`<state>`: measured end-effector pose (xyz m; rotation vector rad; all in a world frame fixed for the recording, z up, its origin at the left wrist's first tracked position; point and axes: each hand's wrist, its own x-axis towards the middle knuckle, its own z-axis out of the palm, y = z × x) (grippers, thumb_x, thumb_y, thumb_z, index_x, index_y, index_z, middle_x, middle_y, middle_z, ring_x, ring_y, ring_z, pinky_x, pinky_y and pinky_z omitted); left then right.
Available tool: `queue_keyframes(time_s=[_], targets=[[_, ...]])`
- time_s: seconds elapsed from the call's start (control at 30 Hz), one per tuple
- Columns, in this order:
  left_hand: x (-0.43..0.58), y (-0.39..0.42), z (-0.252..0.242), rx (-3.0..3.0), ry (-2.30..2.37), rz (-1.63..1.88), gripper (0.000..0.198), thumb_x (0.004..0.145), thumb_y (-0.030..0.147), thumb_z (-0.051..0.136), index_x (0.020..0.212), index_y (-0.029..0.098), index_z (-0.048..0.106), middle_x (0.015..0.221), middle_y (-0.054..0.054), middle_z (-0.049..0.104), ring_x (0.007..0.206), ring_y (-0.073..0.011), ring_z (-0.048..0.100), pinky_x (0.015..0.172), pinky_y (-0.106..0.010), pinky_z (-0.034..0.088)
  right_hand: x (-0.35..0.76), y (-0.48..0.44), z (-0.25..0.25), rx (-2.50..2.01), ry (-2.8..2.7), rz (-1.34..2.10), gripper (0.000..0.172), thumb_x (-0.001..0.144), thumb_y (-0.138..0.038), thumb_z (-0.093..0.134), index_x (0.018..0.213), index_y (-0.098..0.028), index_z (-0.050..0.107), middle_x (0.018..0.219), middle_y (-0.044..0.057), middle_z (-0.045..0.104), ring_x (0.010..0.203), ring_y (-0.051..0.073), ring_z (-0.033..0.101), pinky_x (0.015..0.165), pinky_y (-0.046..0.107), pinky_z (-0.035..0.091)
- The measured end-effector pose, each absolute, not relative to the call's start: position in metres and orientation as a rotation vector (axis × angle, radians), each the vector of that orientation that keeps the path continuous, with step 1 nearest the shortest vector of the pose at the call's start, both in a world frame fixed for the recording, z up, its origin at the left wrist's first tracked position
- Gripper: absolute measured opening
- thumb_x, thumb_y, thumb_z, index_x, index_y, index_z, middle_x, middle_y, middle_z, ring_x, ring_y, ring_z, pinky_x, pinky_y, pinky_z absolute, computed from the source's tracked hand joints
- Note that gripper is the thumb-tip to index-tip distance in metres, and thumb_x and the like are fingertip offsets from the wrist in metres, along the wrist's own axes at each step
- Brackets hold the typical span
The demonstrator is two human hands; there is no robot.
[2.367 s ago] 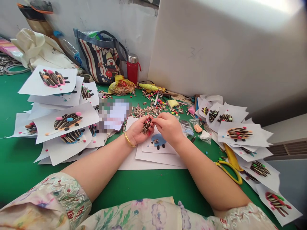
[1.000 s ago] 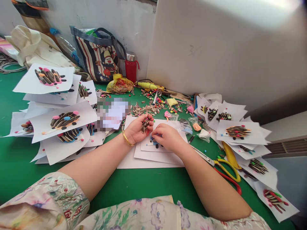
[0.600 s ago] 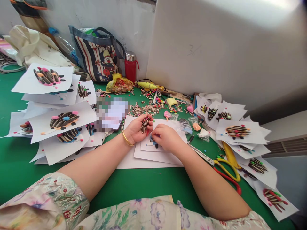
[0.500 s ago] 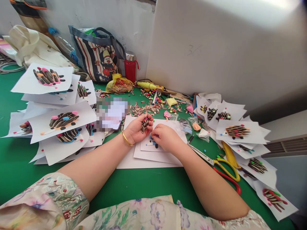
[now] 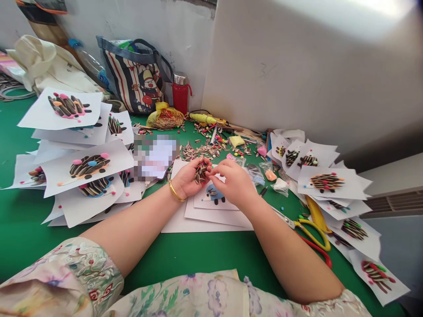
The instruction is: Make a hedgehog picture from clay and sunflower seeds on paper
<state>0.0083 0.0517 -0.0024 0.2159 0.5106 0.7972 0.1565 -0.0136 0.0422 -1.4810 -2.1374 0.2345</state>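
Observation:
My left hand (image 5: 191,178) is cupped, palm up, around a small heap of striped sunflower seeds (image 5: 200,172). The thumb and forefinger of my right hand (image 5: 236,180) pinch at a seed on the edge of that heap. Below the hands, a white paper card (image 5: 200,203) carries a blue clay hedgehog (image 5: 213,192) with black feet and a few seeds on its back. My right hand covers part of this card. More white sheets (image 5: 175,223) lie under it.
Finished-looking hedgehog cards (image 5: 89,167) are stacked at left, with more cards (image 5: 327,179) at right. Loose seeds (image 5: 193,151), a phone (image 5: 158,158), bagged clay (image 5: 271,175) and scissors (image 5: 312,233) surround the sheets. A striped bag (image 5: 132,79) and red bottle (image 5: 180,97) stand behind.
My right hand has risen from the blue hedgehog to the seeds in my left hand, uncovering more of the hedgehog. My left hand stays almost still.

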Motion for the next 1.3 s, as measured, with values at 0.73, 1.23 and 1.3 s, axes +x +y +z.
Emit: queue_keyframes(time_s=[0.73, 1.23, 1.3], targets=[[0.011, 0.05, 0.008, 0.056, 0.561, 0.865, 0.014, 0.092, 0.016, 0.054, 0.081, 0.015, 0.062, 0.066, -0.003, 0.066, 0.06, -0.0122, 0.066, 0.062, -0.024, 0.058, 0.15, 0.019, 0.04, -1.505, -1.942, 0.16, 0.01, 0.087, -0.017, 0.053, 0.083, -0.021, 0.062, 0.092, 0.005, 0.06, 0.088, 0.02, 0.056, 0.077, 0.032, 0.044], [0.009, 0.05, 0.01, 0.051, 0.586, 0.851, 0.02, 0.094, 0.017, 0.05, 0.079, 0.013, 0.062, 0.07, -0.006, 0.066, 0.066, -0.0142, 0.068, 0.062, -0.025, 0.06, 0.166, 0.02, 0.039, -1.496, -1.859, 0.386, 0.01, 0.084, -0.02, 0.053, 0.08, -0.022, 0.062, 0.084, 0.002, 0.063, 0.079, 0.017, 0.056, 0.07, 0.029, 0.043], [0.008, 0.049, 0.011, 0.053, 0.589, 0.851, 0.021, 0.095, 0.019, 0.049, 0.08, 0.013, 0.063, 0.072, -0.006, 0.066, 0.067, -0.0142, 0.068, 0.062, -0.025, 0.06, 0.173, 0.015, 0.037, -1.519, -1.793, 0.494, 0.01, 0.084, -0.024, 0.055, 0.08, -0.021, 0.064, 0.082, 0.001, 0.064, 0.076, 0.017, 0.056, 0.068, 0.028, 0.043]])
